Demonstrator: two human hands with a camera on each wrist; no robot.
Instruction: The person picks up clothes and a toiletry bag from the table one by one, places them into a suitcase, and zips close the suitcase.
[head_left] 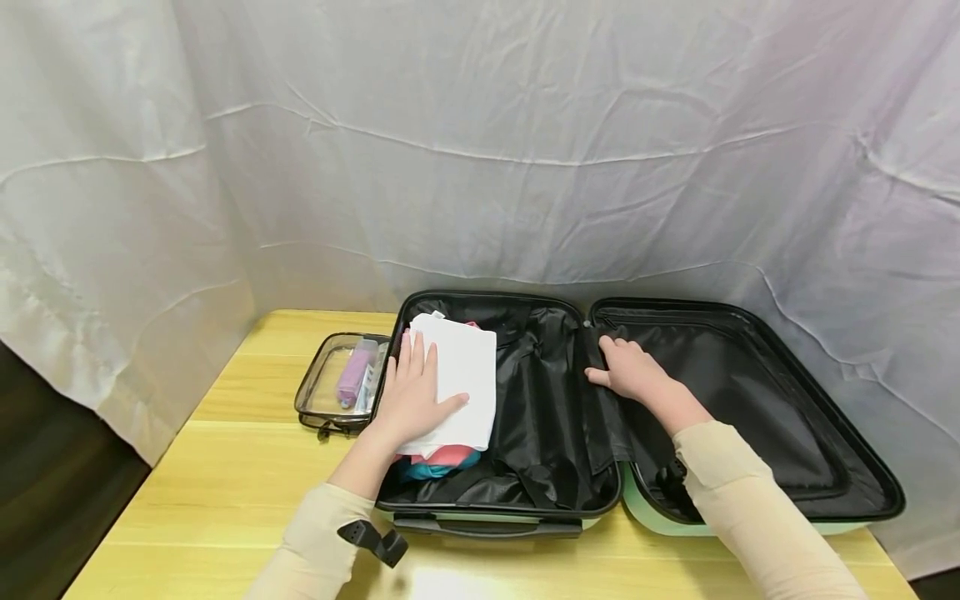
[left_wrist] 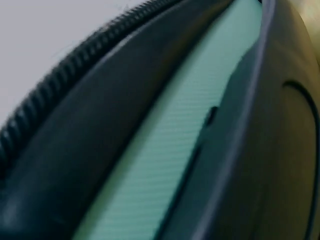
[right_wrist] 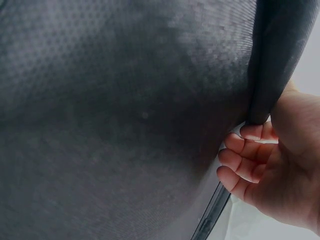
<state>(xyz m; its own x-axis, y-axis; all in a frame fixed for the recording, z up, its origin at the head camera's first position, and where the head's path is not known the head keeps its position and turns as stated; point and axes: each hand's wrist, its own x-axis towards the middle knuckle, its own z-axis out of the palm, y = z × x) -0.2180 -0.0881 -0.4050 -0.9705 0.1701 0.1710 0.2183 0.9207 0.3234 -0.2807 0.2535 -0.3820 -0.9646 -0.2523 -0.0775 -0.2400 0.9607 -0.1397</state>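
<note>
An open suitcase [head_left: 487,510] with a black lining and pale green shell lies with its two halves side by side. My left hand [head_left: 408,396] rests flat, fingers spread, on a white folded garment [head_left: 468,367] in the left half. Pink and blue garments [head_left: 442,461] show under it. At the hinge, my right hand [head_left: 630,367] pinches the edge of a black lining flap [head_left: 596,417]. In the right wrist view its fingers [right_wrist: 235,160] curl at the black fabric [right_wrist: 125,125], and the thumb is hidden behind it. The left wrist view shows only the suitcase's side, no hand.
Left of the suitcase stands a clear zip pouch [head_left: 322,387] with black trim, holding a purple item [head_left: 356,372] and tubes. The right suitcase half [head_left: 735,408] lies flat on the wooden table [head_left: 225,483]. A white curtain [head_left: 480,167] hangs behind.
</note>
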